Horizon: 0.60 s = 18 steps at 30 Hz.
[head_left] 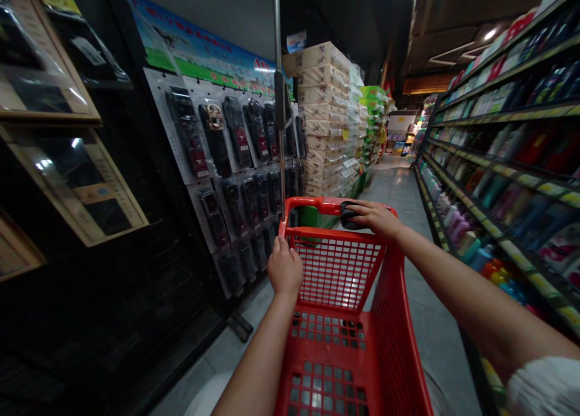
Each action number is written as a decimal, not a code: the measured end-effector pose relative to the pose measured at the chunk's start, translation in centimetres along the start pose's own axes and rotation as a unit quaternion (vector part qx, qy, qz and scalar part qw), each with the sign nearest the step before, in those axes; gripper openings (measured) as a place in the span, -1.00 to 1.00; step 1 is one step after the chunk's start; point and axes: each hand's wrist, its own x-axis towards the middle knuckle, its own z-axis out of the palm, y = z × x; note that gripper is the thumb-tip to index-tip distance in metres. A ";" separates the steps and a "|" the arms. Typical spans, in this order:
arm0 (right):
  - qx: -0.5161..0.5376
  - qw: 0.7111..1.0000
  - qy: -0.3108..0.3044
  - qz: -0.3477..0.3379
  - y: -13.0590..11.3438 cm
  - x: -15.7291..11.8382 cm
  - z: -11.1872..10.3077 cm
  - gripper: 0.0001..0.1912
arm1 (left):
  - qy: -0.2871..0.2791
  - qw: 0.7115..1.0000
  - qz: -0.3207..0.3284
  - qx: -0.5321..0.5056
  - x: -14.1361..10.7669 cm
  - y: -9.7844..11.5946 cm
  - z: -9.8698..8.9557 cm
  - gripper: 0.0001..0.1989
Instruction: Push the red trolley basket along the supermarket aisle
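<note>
A red plastic shopping cart (pixel 339 235) with latticed panels stands in front of me. My left hand (pixel 284 268) is closed around its left rim, near the far corner. At the far end, my right hand (pixel 374 217) presses a dark folded cloth (pixel 351 215) against the cart's red handle bar (pixel 317 205). The fingers lie over the cloth, and part of it is hidden beneath them. A thin metal pole (pixel 280 53) rises upright from the cart's left corner, close to my left hand.
Belts in clear packaging (pixel 235 132) hang on a display at the left, beside boxed goods (pixel 90 180). Farther on are stacked tissue packs (pixel 324 120). Shelves of bottles (pixel 512 192) line the right side. A grey tiled aisle floor (pixel 394 183) runs ahead.
</note>
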 end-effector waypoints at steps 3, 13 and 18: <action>0.009 0.996 0.050 0.077 -0.6 -0.3 0.0 -0.61 | -0.001 1.000 -0.007 -0.010 0.1 0.1 0.1 -0.47; -0.013 0.896 -0.031 0.444 -4.3 7.5 -0.9 -0.53 | -0.002 0.999 -0.017 -0.033 0.0 0.1 0.0 -0.47; -0.020 0.918 -0.082 0.387 -6.9 13.6 -0.3 -0.63 | -0.005 0.999 -0.023 -0.037 -0.2 0.2 -0.1 -0.46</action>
